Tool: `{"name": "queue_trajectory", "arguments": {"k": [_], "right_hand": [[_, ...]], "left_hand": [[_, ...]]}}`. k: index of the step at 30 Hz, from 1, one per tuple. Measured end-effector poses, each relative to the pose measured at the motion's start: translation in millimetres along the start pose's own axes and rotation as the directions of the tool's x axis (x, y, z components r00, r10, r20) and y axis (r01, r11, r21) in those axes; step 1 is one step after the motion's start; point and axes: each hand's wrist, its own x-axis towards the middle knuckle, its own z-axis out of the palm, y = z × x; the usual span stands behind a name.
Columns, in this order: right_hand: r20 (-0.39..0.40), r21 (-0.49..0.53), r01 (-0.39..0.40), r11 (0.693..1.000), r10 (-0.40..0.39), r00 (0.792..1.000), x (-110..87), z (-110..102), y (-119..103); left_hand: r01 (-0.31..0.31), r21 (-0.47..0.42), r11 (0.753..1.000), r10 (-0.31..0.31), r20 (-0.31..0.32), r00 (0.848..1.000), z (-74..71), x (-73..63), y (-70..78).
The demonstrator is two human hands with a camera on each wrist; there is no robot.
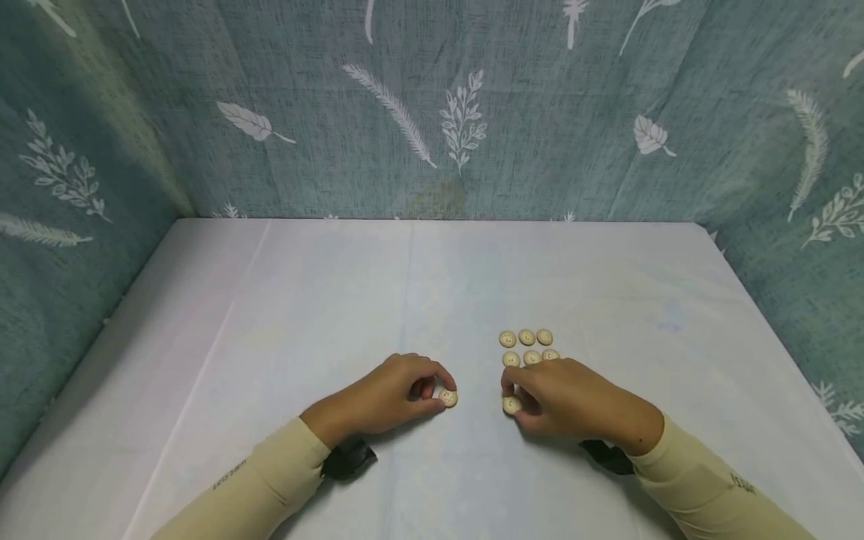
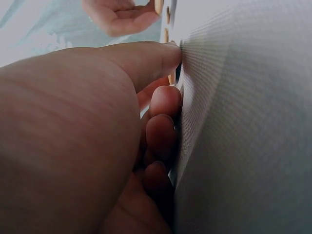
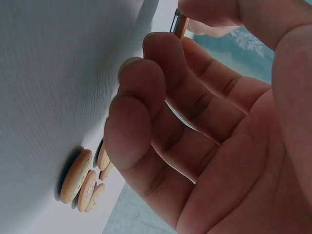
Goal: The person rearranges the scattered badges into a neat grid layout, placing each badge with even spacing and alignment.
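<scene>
My left hand [image 1: 394, 394] pinches a round pale wooden button [image 1: 448, 397] at its edge, thumb and index finger on either side, low over the white cloth. To the right, my right hand [image 1: 570, 397] holds a similar button [image 1: 511, 405] between thumb and index finger. In the right wrist view, that button's edge [image 3: 181, 27] shows between the fingertips, while the other fingers curl loosely beside it. Several more buttons [image 1: 526, 337] lie in two short rows just beyond the right hand. The left wrist view mostly hides the left button behind the thumb.
A white cloth [image 1: 304, 300] with faint creases covers the table. Green-blue curtains [image 1: 304, 180] with white leaf prints hang at the back and both sides. Dark wrist straps [image 1: 349, 459] sit under the sleeves, near the cloth.
</scene>
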Motion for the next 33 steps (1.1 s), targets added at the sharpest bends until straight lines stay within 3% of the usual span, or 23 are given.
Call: {"name": "queue_trajectory", "arguments": {"k": [19,33], "right_hand": [[-0.018,-0.023,-0.016,1.000,0.016,1.000,-1.8,-2.5,8.1],[0.024,0.019,-0.050,0.999,0.049,0.998,-1.9,-4.7,12.1]], "left_hand": [[-0.005,0.001,1.000,0.005,-0.008,1.000,1.3,0.0,0.4],[-0.005,-0.003,1.000,0.005,-0.004,1.000,1.1,-0.1,0.7]]}}
